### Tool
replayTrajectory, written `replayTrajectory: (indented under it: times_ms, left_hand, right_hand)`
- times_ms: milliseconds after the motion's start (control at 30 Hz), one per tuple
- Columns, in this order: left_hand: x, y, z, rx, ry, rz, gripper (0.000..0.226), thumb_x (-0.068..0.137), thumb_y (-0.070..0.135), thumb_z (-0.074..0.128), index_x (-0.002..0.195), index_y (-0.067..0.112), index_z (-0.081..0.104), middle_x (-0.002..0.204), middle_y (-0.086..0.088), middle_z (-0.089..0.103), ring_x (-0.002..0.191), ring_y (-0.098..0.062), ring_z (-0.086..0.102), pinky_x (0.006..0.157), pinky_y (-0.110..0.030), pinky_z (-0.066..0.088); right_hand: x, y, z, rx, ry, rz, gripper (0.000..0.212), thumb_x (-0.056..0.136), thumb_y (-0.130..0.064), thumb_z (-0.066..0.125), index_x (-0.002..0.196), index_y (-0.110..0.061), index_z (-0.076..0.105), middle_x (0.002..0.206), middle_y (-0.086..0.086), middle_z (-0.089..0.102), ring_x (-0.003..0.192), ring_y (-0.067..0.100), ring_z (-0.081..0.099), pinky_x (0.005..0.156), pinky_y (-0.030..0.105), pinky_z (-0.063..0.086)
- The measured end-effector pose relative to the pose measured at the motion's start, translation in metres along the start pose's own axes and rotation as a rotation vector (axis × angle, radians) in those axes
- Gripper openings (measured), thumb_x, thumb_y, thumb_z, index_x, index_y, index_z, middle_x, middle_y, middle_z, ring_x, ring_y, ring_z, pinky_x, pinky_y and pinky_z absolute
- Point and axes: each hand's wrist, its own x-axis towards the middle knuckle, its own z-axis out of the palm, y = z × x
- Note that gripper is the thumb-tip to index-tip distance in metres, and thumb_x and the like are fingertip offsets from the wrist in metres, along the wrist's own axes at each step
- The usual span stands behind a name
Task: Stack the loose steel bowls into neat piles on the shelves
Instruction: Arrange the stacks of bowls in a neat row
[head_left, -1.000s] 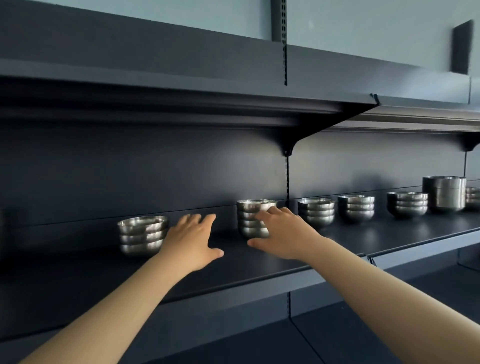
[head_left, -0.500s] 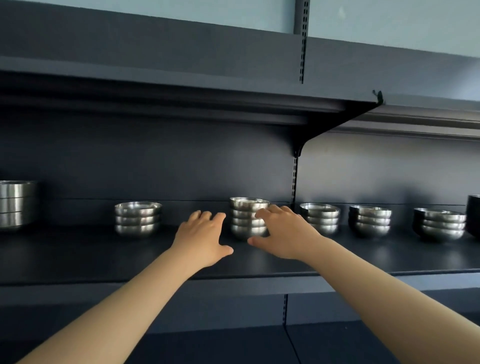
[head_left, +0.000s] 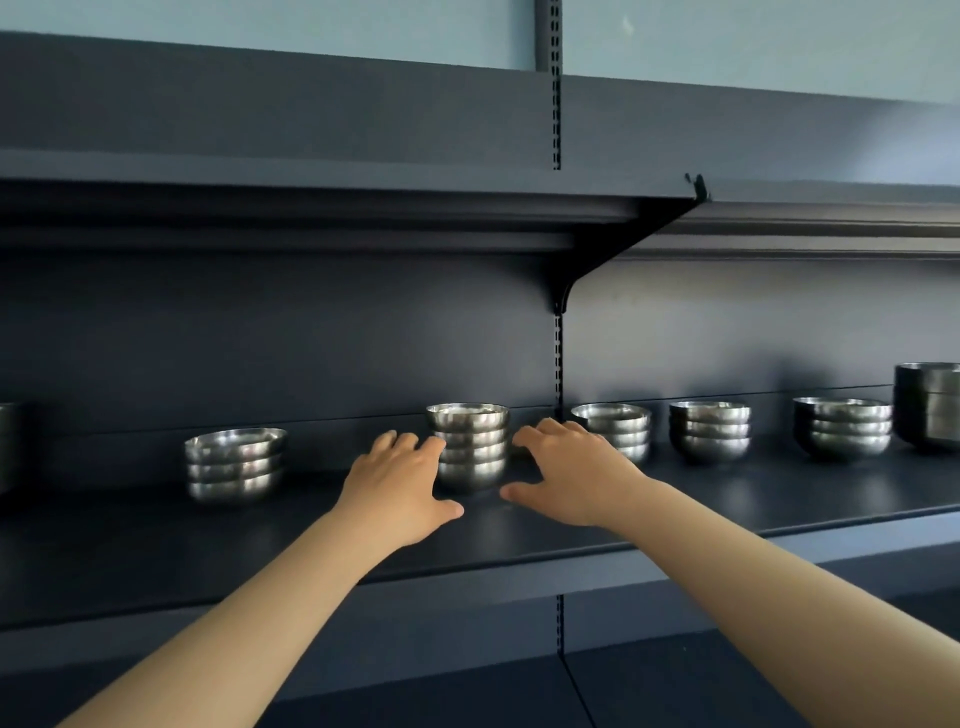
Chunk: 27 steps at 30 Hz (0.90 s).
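Hands flank one pile. Left hand (head_left: 397, 486) sits palm-down at the left side of the four-bowl stack (head_left: 470, 447), fingers spread and straight, index tip at or touching the stack's side, thumb stretched out low toward its base. Right hand (head_left: 574, 475) mirrors it on the right side, fingers extended and loosely splayed, thumb pointing left near the base; cannot tell if its fingers actually contact the steel. Neither hand wraps or pinches anything, both wide.

Stack stands upright on the dark shelf (head_left: 519, 530), roughly at the slotted upright (head_left: 558, 364), set back toward the rear panel.

Other piles on the same shelf, all nested and upright:
- three-bowl pile (head_left: 235, 465) to the left, well apart from the left hand
- pile just right of the upright (head_left: 615, 423), partly hidden behind the right hand
- next pile (head_left: 709, 431), three bowls
- further right pile (head_left: 841, 428), three bowls
- larger steel containers (head_left: 927, 405) at the right edge, cropped
- sliver of steel at far left edge (head_left: 6, 447), too cropped to identify

Upper shelf (head_left: 311, 171) overhangs, carried by a black bracket (head_left: 613, 260). Pale blue wall (head_left: 260, 21) above.
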Motion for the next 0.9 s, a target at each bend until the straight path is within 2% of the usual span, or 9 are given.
replayTrajectory:
  times_ms: [333, 567, 733, 900]
  left_hand:
    - [0.018, 0.056, 0.014, -0.011, -0.029, -0.011, 0.077, 0.082, 0.053, 0.059, 0.144, 0.024, 0.023, 0.150, 0.000, 0.030, 0.141, -0.024, 0.019, 0.107, -0.038, 0.029]
    - [0.040, 0.139, 0.039, -0.047, -0.028, -0.086, 0.082, 0.083, 0.052, 0.059, 0.147, 0.026, 0.016, 0.149, 0.001, 0.031, 0.138, -0.020, 0.024, 0.106, -0.036, 0.033]
    - [0.058, 0.203, 0.048, -0.056, -0.037, -0.147, 0.078, 0.084, 0.051, 0.058, 0.146, 0.025, 0.018, 0.146, 0.001, 0.034, 0.136, -0.021, 0.028, 0.104, -0.035, 0.035]
    - [0.063, 0.247, 0.049, -0.047, -0.029, -0.176, 0.076, 0.084, 0.051, 0.058, 0.144, 0.024, 0.021, 0.144, 0.000, 0.036, 0.135, -0.022, 0.029, 0.105, -0.035, 0.035]
  right_hand:
    - [-0.003, 0.059, 0.003, 0.028, 0.006, -0.015, 0.066, 0.085, -0.056, 0.053, 0.138, -0.022, 0.033, 0.133, 0.004, 0.044, 0.125, 0.026, 0.039, 0.098, 0.040, 0.039]
    - [-0.020, 0.155, 0.000, 0.055, 0.006, -0.085, 0.072, 0.085, -0.054, 0.055, 0.143, -0.024, 0.026, 0.143, 0.002, 0.038, 0.129, 0.027, 0.037, 0.101, 0.041, 0.040]
    - [-0.029, 0.220, -0.005, 0.028, -0.034, -0.145, 0.071, 0.085, -0.053, 0.054, 0.142, -0.024, 0.025, 0.138, 0.004, 0.041, 0.126, 0.027, 0.039, 0.100, 0.040, 0.040]
    - [-0.039, 0.257, -0.014, 0.021, -0.043, -0.185, 0.071, 0.085, -0.054, 0.054, 0.143, -0.023, 0.026, 0.136, 0.004, 0.040, 0.125, 0.028, 0.040, 0.097, 0.038, 0.038]
